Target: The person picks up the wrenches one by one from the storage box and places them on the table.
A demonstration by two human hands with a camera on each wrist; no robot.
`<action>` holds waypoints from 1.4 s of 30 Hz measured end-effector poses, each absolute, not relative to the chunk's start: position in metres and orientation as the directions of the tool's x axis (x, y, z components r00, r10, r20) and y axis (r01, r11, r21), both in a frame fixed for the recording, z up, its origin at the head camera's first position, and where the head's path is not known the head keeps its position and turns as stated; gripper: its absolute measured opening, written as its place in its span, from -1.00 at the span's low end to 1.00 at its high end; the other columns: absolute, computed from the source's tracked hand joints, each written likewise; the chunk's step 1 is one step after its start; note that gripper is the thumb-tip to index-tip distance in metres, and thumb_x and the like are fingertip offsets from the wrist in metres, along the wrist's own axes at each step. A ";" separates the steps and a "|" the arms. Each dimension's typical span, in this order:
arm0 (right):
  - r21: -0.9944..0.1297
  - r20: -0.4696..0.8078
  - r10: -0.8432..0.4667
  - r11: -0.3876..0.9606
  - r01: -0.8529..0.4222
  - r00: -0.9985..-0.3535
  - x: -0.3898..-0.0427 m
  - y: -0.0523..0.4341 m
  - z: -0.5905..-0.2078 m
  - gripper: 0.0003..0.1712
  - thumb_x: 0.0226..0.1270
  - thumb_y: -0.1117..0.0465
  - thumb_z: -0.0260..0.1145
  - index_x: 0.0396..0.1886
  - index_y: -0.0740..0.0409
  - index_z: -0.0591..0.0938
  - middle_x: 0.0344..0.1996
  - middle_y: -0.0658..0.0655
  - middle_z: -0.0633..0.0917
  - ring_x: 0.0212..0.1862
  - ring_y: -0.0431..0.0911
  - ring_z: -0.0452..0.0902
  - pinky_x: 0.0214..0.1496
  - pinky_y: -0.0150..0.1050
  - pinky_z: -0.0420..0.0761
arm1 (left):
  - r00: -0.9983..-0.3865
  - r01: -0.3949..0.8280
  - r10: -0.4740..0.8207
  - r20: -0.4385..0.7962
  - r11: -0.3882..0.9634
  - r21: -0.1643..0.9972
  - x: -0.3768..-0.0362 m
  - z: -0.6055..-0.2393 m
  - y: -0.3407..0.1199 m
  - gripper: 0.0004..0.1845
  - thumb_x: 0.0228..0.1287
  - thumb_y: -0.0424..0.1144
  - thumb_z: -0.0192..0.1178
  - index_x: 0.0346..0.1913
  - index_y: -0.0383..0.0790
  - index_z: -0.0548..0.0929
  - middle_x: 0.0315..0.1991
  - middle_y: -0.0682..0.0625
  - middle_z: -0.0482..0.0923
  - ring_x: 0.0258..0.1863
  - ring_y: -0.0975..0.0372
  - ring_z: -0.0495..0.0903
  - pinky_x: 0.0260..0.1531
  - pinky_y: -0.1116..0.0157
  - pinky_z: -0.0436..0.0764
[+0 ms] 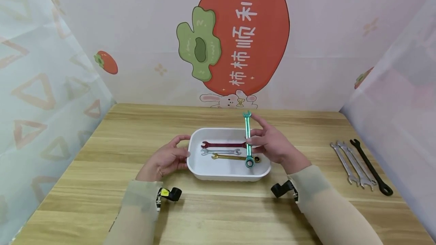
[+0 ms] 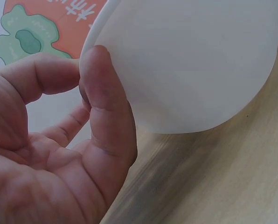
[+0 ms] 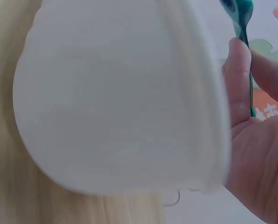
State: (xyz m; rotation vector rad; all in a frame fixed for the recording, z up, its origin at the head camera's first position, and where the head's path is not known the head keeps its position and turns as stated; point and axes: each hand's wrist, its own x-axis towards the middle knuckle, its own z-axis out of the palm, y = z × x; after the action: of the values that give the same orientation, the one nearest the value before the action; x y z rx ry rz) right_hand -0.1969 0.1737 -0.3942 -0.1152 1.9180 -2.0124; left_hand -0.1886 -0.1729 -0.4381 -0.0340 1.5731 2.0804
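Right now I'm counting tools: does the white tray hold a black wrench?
No: the black wrench lies on the table far right of the white tray, beside two silver ones.

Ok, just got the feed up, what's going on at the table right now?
A person's right hand holds a teal metal wrench over a white plastic tray. The left hand steadies the tray's left edge. Inside the tray lie a dark red wrench, a silver wrench and a gold wrench. Two more silver wrenches and a black wrench lie on the wooden table at the right.
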 end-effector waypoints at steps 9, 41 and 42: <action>-0.978 -0.144 -0.378 -0.087 0.190 -0.914 -0.193 0.232 -0.397 0.04 0.33 0.59 0.18 0.61 -0.19 0.00 -0.20 0.17 0.60 -0.35 -0.09 0.63 -0.35 -0.22 0.68 | -0.866 -0.421 0.375 -0.332 -0.187 0.887 -0.190 -0.440 -0.175 -0.30 0.22 -0.60 0.10 0.39 -0.07 0.25 -0.10 -0.26 0.53 -0.41 0.10 0.56 -0.41 0.23 0.65; -0.776 -0.396 -0.138 0.579 0.250 -0.908 -0.167 0.426 -0.439 0.06 0.24 0.47 0.32 0.59 0.27 -0.10 -0.25 0.27 0.47 -0.45 0.04 0.49 -0.42 -0.04 0.65 | -0.866 -0.415 0.381 -0.325 -0.185 0.891 -0.189 -0.439 -0.174 -0.30 0.24 -0.60 0.10 0.41 -0.09 0.22 -0.05 -0.30 0.53 -0.41 0.10 0.58 -0.40 0.21 0.66; -0.765 -0.400 -0.130 0.593 0.252 -0.907 -0.167 0.424 -0.437 0.04 0.24 0.47 0.32 0.57 0.33 -0.10 -0.26 0.27 0.48 -0.44 0.05 0.49 -0.41 -0.03 0.65 | -0.866 -0.416 0.381 -0.325 -0.185 0.890 -0.189 -0.439 -0.174 -0.30 0.24 -0.60 0.10 0.41 -0.09 0.22 -0.06 -0.30 0.53 -0.41 0.11 0.58 -0.41 0.22 0.66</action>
State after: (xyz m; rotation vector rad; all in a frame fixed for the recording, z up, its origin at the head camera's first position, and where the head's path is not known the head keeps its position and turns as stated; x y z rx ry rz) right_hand -0.1674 0.4244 -0.4375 0.0974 2.4069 -1.2483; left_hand -0.1890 -0.1737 -0.4387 -0.0400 1.5814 2.0861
